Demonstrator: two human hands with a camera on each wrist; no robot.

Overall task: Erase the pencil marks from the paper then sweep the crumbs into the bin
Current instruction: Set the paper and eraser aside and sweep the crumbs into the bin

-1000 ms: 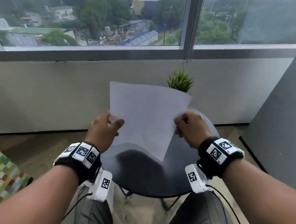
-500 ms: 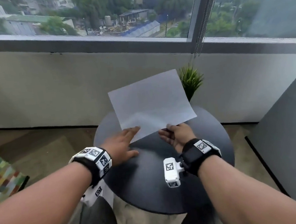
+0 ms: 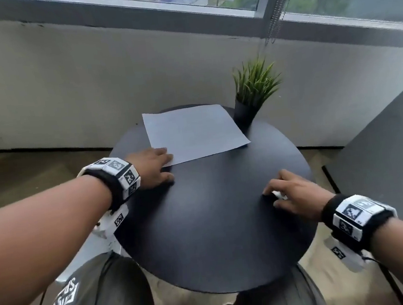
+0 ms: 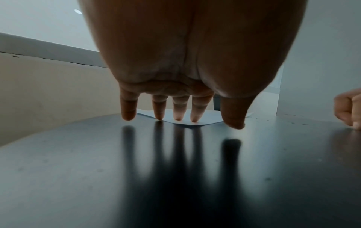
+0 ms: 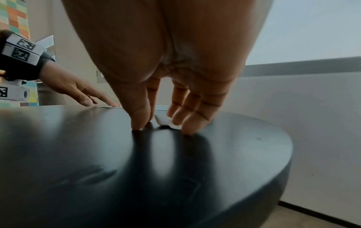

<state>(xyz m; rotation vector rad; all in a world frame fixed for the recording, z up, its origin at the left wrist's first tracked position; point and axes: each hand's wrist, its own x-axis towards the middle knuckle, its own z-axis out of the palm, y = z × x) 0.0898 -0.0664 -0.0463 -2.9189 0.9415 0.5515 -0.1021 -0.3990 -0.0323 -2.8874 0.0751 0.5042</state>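
A white sheet of paper (image 3: 193, 133) lies flat on the far half of a round black table (image 3: 215, 224). I can make out no pencil marks on it. My left hand (image 3: 163, 167) presses straight fingers on the sheet's near left corner (image 4: 207, 118); in the left wrist view the fingertips (image 4: 177, 118) touch paper and table. At the table's right side my right hand (image 3: 276, 198) curls its fingertips around a small white eraser (image 3: 279, 194) that lies on the tabletop. The right wrist view shows the eraser (image 5: 166, 121) between thumb and fingers (image 5: 176, 121).
A green potted plant (image 3: 255, 83) in a black pot stands at the table's far right edge, touching the paper's corner. Behind it are a grey wall and a window. My knees are under the table's near edge. A grey partition (image 3: 381, 159) stands to the right.
Both hands held the paper up, then laid it flat on the table. My right hand left the sheet and moved right onto the eraser; the left stayed at the corner.
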